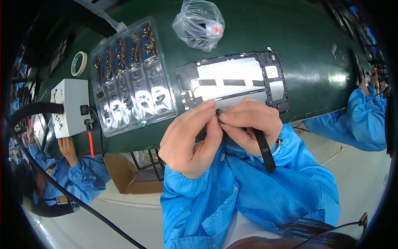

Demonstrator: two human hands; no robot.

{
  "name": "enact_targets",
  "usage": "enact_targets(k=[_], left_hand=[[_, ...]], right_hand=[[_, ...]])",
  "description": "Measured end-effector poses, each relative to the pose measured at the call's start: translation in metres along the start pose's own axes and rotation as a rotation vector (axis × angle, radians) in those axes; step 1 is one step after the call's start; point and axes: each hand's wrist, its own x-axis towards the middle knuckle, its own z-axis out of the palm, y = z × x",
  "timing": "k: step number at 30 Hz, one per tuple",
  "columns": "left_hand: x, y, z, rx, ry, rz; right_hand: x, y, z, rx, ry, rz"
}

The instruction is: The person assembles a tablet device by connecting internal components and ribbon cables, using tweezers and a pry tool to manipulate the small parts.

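From the head view, a tiny dark part (217,112) is pinched between the fingertips of both hands, right where they meet. The left hand (188,139) is curled mostly closed with thumb and forefinger pressed on that part; the right hand (248,124) is closed too, and black tweezers (263,147) are gripped in it, slanting down over the blue sleeve. Just beyond the fingertips, a flat tablet frame (232,81) with a shiny silver middle and black plastic border is laid on the smooth dark green bench (290,37). Further out past the left hand, a clear ribbed blister tray (130,76) with glossy pockets is seen, and a crinkly clear bag (200,24) beyond the frame.
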Motion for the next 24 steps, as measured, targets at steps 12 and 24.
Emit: enact_targets(k=[12,24], left_hand=[[-0.014,-0.077,-0.113,0.802,-0.025,0.143],[-0.024,-0.081,-0.122,1.035,-0.445,0.380]], right_hand=[[-0.011,0.011,-0.039,0.125,0.150,-0.056],[0.039,0.020,-0.104,-0.531,0.087,0.103]])
